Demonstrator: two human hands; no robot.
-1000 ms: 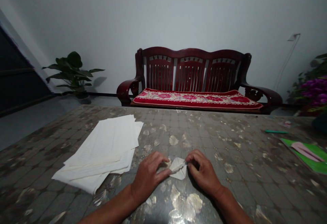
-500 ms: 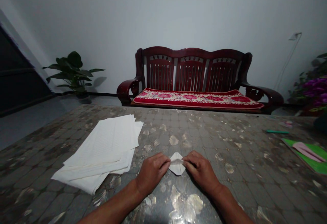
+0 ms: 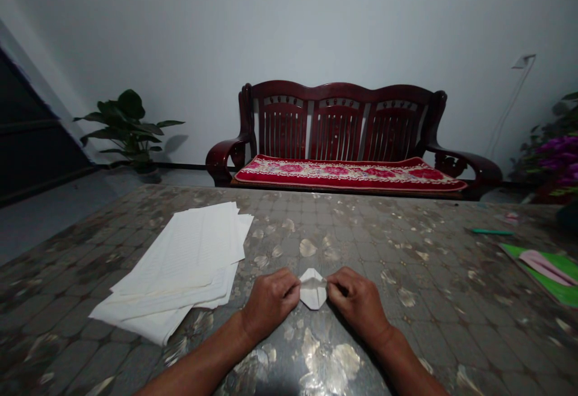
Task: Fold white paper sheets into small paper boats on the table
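A small folded piece of white paper (image 3: 313,290) is held just above or on the patterned table, its outline a many-sided shape with a fold across the middle. My left hand (image 3: 273,295) pinches its left corner between thumb and fingers. On the opposite side, my right hand (image 3: 354,300) is closed on the right corner in the same way. The fingertips partly cover both corners. I cannot tell whether the paper's underside rests on the table.
Left of my hands lies a loose stack of white sheets (image 3: 180,257) on the table (image 3: 433,336). At the right are a green pen (image 3: 492,232) and a green sheet or booklet (image 3: 566,292) with a pink strip (image 3: 544,266) on it. Behind stands a wooden bench (image 3: 336,122).
My hands have moved slightly apart, drawing the paper's two side corners outward. The fold in its middle looks more opened out and flatter.
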